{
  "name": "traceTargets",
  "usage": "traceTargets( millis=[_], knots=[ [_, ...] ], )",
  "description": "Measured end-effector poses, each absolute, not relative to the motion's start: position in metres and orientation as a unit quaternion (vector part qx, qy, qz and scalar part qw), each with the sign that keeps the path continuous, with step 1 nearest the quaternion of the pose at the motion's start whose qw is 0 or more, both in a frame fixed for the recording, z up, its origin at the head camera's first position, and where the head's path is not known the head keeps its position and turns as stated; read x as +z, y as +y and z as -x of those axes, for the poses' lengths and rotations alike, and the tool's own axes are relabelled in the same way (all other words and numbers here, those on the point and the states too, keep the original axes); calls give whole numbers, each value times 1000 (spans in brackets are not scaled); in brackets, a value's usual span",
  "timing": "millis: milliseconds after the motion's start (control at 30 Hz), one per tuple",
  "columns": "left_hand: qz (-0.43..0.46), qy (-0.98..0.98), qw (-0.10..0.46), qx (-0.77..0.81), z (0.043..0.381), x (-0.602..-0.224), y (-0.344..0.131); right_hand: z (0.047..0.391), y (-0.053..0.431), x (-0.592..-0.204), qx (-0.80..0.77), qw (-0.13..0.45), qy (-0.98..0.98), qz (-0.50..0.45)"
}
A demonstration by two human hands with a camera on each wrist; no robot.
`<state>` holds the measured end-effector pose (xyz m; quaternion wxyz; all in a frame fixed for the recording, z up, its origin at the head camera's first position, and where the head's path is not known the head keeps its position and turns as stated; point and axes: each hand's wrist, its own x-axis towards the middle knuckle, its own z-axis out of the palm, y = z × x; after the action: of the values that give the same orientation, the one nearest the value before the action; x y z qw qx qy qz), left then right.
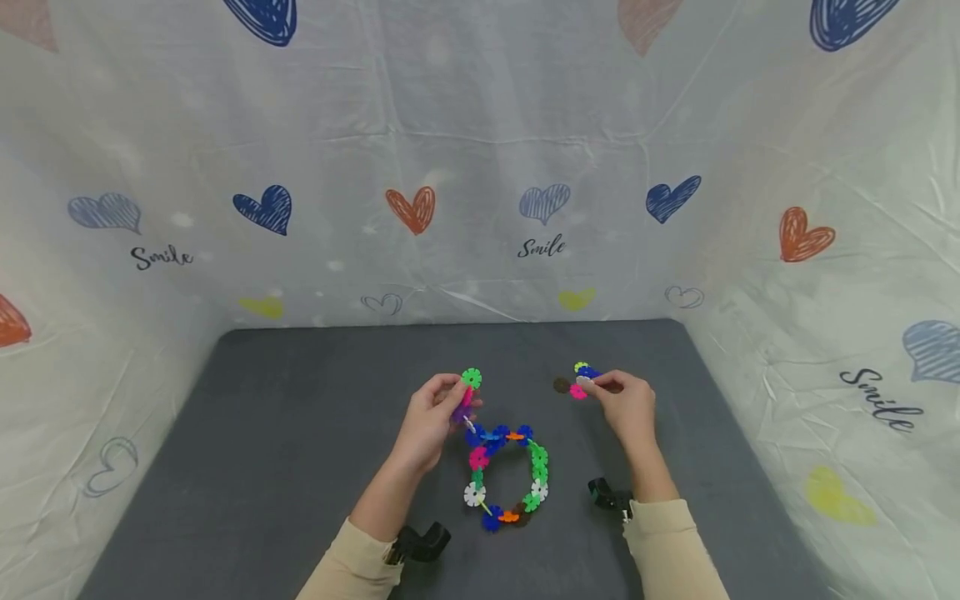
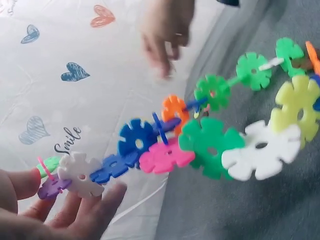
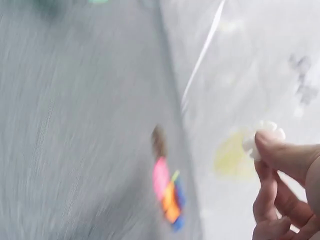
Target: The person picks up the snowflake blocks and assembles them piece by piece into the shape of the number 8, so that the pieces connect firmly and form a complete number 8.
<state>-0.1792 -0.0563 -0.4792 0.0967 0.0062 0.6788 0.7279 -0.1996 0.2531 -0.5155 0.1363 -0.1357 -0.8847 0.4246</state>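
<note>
My left hand [image 1: 427,423] pinches the end of a chain of notched plastic flower discs. At its tip is a green disc [image 1: 472,378], with pink, purple and white discs below it. The chain joins a closed ring of linked discs, including a white disc [image 2: 261,150], a pink disc [image 2: 167,156] and a yellow disc [image 2: 296,107]. Between thumb and fingers, my right hand [image 1: 627,407] holds a single white disc [image 3: 264,140]. It is raised over a small group of loose discs, among them a brown disc [image 1: 562,385] and a pink disc [image 1: 577,391].
The loose group also has an orange disc [image 3: 171,202], plus blue and yellow ones. A dark grey table [image 1: 300,467] lies beneath everything. Behind it and along both sides hangs a pale curtain [image 1: 472,250] printed with hearts.
</note>
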Motion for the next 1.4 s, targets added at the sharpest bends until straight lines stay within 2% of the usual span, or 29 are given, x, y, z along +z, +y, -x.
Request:
traceTargets(
  millis=[167,267,533,900,1233,1400],
  knots=[
    [-18,797,-29,603,176,-478,-52,190,223,-491,474,169,-862,59],
    [-16,822,-71,565,175,-477,-51,187,207,-483,498,180,-848,8],
    [-13,810,-51,584,178,-471,-53,184,170,-473,523,220,-811,-141],
    [-50,811,-26,583,173,-455,-50,189,157,-470,461,278,-813,-222],
    [-67,820,-76,564,166,-451,-46,186,154,-463,330,390,-805,-302],
    [-64,824,-91,555,164,-449,-43,182,152,-459,297,417,-799,-315]
  ],
)
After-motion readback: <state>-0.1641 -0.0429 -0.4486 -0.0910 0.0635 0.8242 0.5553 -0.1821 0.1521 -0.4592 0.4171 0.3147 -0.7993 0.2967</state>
